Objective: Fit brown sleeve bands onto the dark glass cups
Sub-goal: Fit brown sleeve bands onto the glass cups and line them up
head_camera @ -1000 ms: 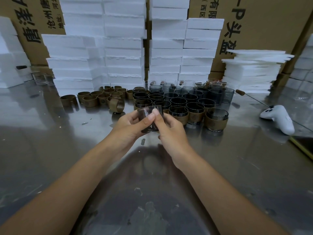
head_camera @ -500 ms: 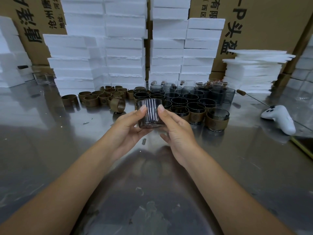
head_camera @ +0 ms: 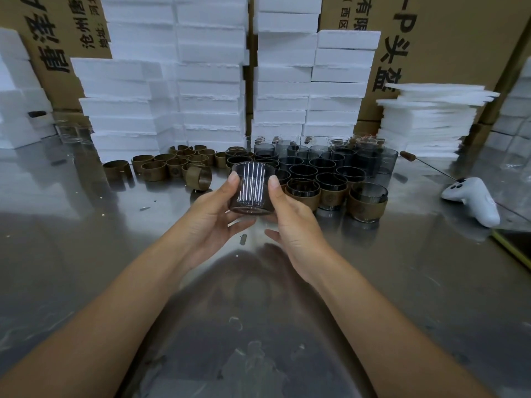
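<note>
The left hand (head_camera: 214, 216) and right hand (head_camera: 293, 222) together grip a bare dark glass cup (head_camera: 250, 188), held upright above the steel table (head_camera: 86, 254), just in front of the cluster of cups (head_camera: 324, 170); loose brown sleeve bands (head_camera: 172, 166) lie left of that cluster.

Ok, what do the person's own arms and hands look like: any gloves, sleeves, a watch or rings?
The left hand and right hand are bare: no gloves, no rings, no visible markings, and the nails are short. The left forearm and right forearm are uncovered right to the frame's edge, so no sleeve shows. Neither wrist carries a watch or band.
</note>
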Tool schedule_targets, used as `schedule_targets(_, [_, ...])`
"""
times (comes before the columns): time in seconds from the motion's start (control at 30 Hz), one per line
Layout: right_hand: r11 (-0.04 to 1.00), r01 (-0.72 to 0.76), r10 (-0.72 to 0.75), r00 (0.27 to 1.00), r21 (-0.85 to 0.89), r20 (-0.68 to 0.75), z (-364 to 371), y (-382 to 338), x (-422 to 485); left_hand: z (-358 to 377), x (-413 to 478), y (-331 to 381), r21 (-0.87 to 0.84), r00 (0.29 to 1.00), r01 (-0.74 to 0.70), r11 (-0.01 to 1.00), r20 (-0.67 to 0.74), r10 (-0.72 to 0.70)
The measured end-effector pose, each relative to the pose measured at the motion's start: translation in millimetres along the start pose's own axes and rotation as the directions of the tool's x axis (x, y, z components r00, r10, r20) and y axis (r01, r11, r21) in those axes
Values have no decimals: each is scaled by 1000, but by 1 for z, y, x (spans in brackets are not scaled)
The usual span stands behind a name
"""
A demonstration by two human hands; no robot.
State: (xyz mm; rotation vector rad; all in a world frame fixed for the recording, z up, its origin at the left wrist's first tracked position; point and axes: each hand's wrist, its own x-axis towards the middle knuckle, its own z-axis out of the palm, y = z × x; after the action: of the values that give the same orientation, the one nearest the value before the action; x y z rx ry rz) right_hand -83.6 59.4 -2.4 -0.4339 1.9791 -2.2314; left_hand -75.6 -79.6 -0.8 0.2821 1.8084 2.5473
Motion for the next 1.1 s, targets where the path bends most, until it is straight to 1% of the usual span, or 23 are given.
schedule_targets(0.13, [998, 66, -66, 998, -1, -7, -2, 1, 0, 0, 2, -1, 89, 994, -45, 995, -99, 53])
schedule_targets(0.2, [996, 88, -88, 995, 5, -39, -3, 2, 1, -2, 3, -3, 98, 988, -71, 993, -129, 83])
schedule_targets(0.27, [996, 89, -87, 991, 6, -100, -4, 3, 2, -2, 3, -4, 84, 988, -80, 993, -124, 90])
schedule_targets(0.33, [995, 102, -99, 986, 20, -132, -4, 4, 3, 1, 3, -5, 90, 988, -92, 992, -114, 102])
schedule_targets(0.47, [989, 151, -150, 984, 5, -92, -2, 5, 3, 2, 2, -8, 156, 989, -126, 980, -58, 136])
schedule_targets(0.57, [992, 129, -129, 987, -2, -94, -2, 5, 2, 1, 2, -7, 138, 991, -113, 984, -50, 120])
schedule_targets(0.83, [995, 45, -41, 998, 87, -46, -5, 0, 1, -1, 2, -6, 25, 997, -71, 997, 0, 71])
schedule_targets(1.1, [971, -44, 47, 999, 234, -7, -9, -2, 4, -3, 3, -3, -44, 999, -15, 999, 38, 16])
